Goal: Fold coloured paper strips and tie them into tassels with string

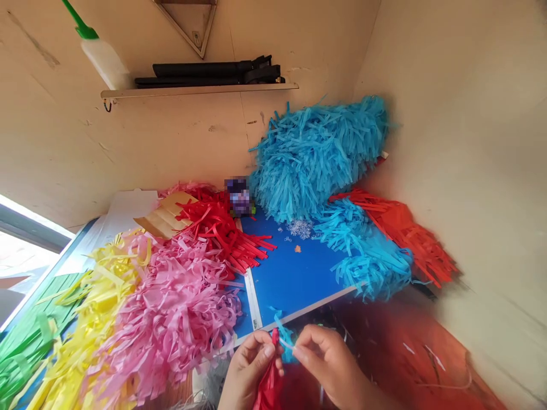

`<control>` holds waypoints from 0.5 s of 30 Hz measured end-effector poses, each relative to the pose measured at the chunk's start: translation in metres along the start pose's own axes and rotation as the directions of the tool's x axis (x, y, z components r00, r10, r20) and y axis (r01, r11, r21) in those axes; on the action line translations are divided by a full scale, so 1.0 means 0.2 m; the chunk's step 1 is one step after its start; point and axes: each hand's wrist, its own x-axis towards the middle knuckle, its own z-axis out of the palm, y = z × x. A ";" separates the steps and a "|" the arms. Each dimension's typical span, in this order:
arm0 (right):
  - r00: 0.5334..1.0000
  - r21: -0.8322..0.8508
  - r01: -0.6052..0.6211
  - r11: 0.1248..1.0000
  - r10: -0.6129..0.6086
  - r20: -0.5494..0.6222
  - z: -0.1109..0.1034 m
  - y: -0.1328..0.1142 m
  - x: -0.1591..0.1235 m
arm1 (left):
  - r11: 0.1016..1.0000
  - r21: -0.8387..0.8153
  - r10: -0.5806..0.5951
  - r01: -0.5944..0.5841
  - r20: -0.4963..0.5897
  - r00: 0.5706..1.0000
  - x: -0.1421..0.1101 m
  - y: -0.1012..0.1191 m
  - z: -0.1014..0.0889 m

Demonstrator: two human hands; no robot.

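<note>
In front of the table's near edge, my left hand (252, 364) pinches the gathered top of a piece of red tissue paper (268, 387) that hangs below it. Close on its right, my right hand (325, 359) pinches the end of a thin pale strip (286, 344) between thumb and forefinger. The strip runs across to the red tissue paper. Behind the fingers, a few blue fringe strips (280, 320) show at the table edge. Part of the red tissue paper is hidden by my left hand.
The blue table (294, 285) bears pink fringe (171, 307), yellow fringe (115, 285), green strips (64, 296) and red fringe (222, 228) on the left. A large blue fringed bundle (320, 154) stands at the back. Orange-red fringe (410, 233) leans by the right wall. A shelf (205, 90) holds a glue bottle (105, 60).
</note>
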 end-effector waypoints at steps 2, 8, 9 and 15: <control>1.000 -0.001 -0.003 1.000 0.003 0.002 0.00 0.01 0.00 | 1.000 -0.027 0.003 -0.004 -0.019 1.000 -0.01 0.00 0.01; 1.000 -0.070 -0.003 0.998 0.003 -0.005 0.02 0.02 0.00 | 0.993 0.071 0.102 -0.096 -0.093 0.990 -0.03 -0.02 0.08; 1.000 -0.073 0.005 0.997 -0.004 0.020 0.01 0.01 -0.01 | 0.978 0.151 0.158 -0.144 -0.085 0.984 -0.03 -0.03 0.08; 0.991 -0.125 -0.019 0.992 0.035 0.127 -0.02 -0.02 -0.01 | 0.782 0.564 0.328 -0.267 -0.006 0.945 -0.05 -0.04 0.08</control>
